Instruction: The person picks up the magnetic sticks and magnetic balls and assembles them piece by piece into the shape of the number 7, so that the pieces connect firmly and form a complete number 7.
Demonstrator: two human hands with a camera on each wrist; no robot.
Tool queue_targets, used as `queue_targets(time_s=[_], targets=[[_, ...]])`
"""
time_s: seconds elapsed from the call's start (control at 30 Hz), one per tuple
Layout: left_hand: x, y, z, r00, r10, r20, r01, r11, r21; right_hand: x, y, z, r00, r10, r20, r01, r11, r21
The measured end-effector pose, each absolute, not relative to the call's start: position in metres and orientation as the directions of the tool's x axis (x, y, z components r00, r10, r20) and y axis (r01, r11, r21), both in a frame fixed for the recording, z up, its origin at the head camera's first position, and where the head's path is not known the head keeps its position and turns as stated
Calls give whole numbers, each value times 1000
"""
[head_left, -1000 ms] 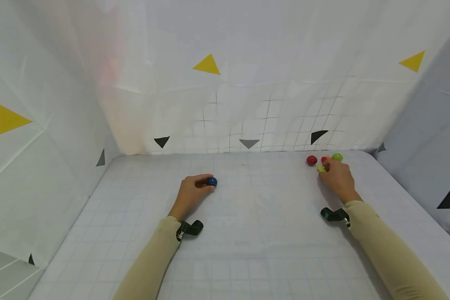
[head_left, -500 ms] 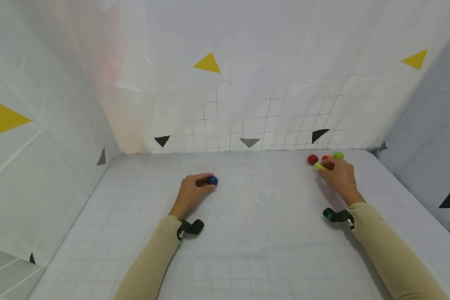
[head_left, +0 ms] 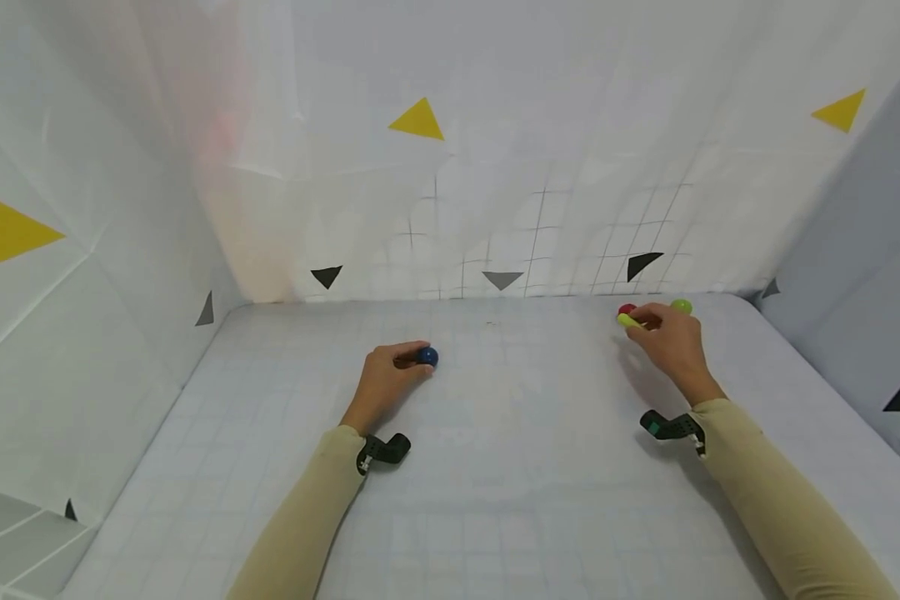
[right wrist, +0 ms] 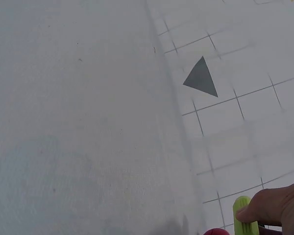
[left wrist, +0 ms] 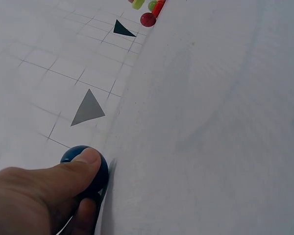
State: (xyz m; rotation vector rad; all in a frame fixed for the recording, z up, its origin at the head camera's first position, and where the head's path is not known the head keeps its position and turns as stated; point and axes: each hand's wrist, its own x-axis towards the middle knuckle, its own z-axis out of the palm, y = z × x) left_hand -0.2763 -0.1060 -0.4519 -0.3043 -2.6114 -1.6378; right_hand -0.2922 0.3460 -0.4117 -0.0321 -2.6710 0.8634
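Observation:
Between thumb and fingers, my left hand (head_left: 386, 379) pinches a dark blue ball (head_left: 428, 357) at the table's middle left; the left wrist view has the thumb lying over the blue ball (left wrist: 77, 152). Far right, my right hand (head_left: 673, 343) pinches a short yellow-green stick (head_left: 628, 320), ribbed and round-ended in the right wrist view. A red ball (head_left: 626, 309) sits just behind that stick, partly covered by it. Beyond the right hand's knuckles a green ball (head_left: 681, 306) shows. An orange-red object (left wrist: 159, 8) beside the red ball appears only in the left wrist view, its kind unclear.
White sheeting with yellow and black triangles forms the back wall (head_left: 510, 217) and side walls around the white table (head_left: 525, 433). The balls lie near the table's back right edge. Each wrist carries a small black camera mount (head_left: 386, 450).
My right hand has lifted the yellow-green stick and shifted it left, toward the red ball, which it now partly hides. My left hand keeps its hold on the blue ball.

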Motion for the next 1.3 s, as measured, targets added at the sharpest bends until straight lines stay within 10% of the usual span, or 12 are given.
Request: queue_targets(time_s=[1.3], targets=[[-275,-107,-456,-981,146,129,180,429,885,-283,275,-398,-948,-28,317,-225,765,-603]])
